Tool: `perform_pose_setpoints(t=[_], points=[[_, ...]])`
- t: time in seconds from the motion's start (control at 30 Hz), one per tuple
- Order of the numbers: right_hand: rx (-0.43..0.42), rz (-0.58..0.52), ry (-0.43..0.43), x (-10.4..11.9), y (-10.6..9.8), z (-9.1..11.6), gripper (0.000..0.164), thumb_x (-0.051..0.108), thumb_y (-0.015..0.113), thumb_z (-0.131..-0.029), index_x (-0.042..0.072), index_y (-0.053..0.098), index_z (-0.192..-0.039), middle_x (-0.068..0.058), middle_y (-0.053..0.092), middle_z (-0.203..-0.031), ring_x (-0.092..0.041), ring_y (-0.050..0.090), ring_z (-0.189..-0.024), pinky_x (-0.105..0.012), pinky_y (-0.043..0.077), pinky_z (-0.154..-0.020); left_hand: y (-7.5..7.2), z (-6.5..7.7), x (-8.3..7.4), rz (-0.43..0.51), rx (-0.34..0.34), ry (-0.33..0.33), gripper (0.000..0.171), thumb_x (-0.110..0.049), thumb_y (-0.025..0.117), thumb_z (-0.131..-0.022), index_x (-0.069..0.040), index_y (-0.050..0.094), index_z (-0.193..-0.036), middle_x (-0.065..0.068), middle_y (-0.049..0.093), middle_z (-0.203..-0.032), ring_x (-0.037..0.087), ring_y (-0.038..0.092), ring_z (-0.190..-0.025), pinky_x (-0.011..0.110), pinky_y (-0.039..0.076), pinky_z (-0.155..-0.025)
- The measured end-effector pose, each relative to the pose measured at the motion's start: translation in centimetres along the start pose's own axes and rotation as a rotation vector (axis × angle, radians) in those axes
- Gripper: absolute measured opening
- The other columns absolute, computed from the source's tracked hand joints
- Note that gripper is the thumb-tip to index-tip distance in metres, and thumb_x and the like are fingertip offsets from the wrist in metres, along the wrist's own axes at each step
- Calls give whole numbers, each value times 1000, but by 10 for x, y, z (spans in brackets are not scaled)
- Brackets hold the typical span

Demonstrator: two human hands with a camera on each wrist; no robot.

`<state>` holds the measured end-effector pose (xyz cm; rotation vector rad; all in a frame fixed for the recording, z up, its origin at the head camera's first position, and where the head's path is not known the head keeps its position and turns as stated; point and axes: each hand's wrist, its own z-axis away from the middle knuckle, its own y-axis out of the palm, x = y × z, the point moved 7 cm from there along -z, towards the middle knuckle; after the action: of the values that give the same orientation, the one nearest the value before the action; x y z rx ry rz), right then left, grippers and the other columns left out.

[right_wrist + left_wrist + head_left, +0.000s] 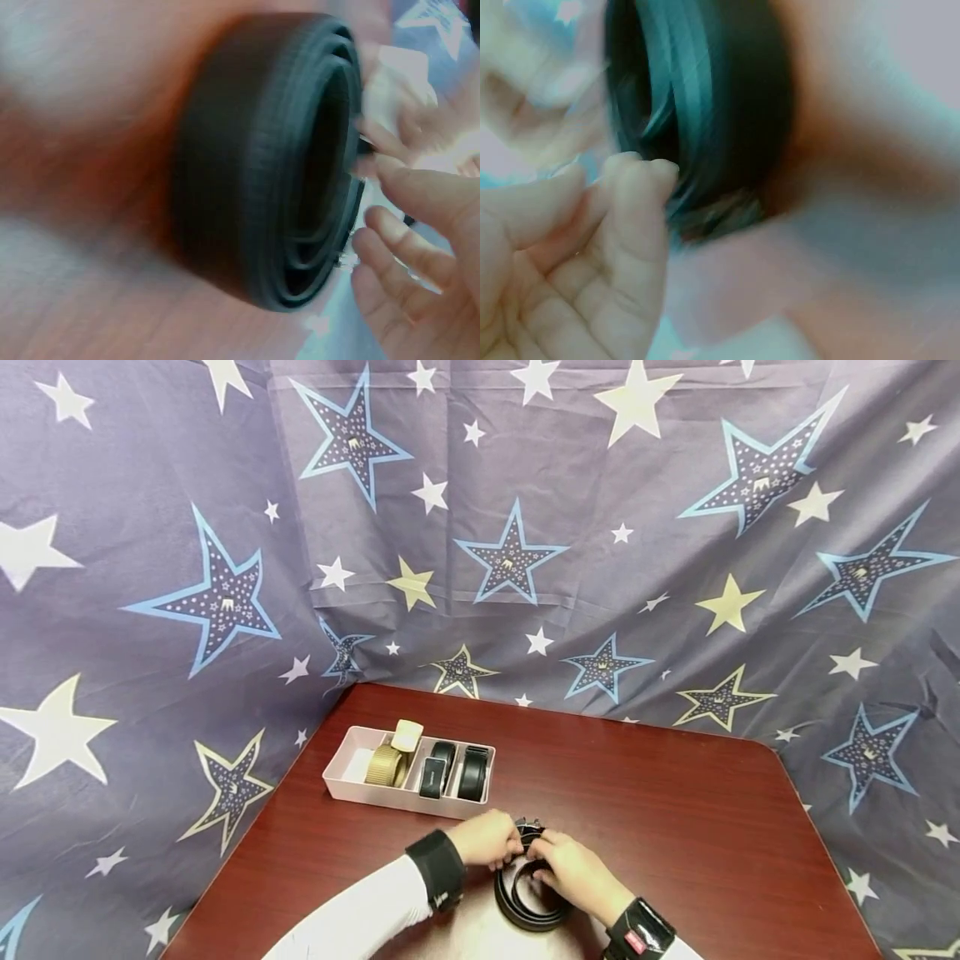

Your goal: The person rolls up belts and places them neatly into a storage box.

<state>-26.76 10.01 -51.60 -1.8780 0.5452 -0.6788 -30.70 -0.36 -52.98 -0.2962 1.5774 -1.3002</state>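
Note:
A coiled black belt (538,920) stands on edge-up turns near the front of the table, its metal buckle (529,823) at the far side. My left hand (486,839) pinches the coil's far left part beside the buckle. On the right, my right hand (576,872) grips the coil, thumb toward its inside and fingers near the buckle. The left wrist view shows the belt (754,97) blurred, with left fingertips (641,169) right at its rim. In the right wrist view the layered turns of the belt (225,150) lie loosely inside one another.
A pale divided tray (442,807) stands beyond my left hand. It holds a tan ribbed roll (384,766), a cream piece (407,735) and two rolled black belts (473,774). Star-patterned cloth (510,635) hangs behind the reddish-brown table (675,827).

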Motion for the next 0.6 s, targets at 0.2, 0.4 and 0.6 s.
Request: perform_pose_setpoints(t=[0.2, 0.4, 0.6], points=[[-5, 160, -64, 9, 20, 4, 31, 22, 84, -65, 19, 58, -82, 11, 57, -82, -8, 60, -75, -25, 48, -59, -12, -30, -14, -416, -135, 161, 19, -8, 67, -82, -15, 74, -98, -5, 67, -93, 11, 65, -86, 24, 51, -74], [5, 201, -34, 6, 33, -2, 26, 26, 81, -69, 21, 61, -84, 9, 60, -89, -7, 63, -79, -24, 50, -60, 9, -42, -11, -527, -199, 227, 7, -20, 72, -77, -24, 73, -82, -11, 60, -80, 7, 63, -72, 25, 49, -57], [-53, 261, 18, -11, 30, -4, 23, 22, 81, -69, 17, 59, -76, 7, 54, -82, -9, 60, -67, -24, 48, -55, 4, -34, -5, -586, -252, 254, 11, -22, 75, -75, -22, 66, -70, -10, 59, -74, 7, 62, -64, 24, 48, -55]])
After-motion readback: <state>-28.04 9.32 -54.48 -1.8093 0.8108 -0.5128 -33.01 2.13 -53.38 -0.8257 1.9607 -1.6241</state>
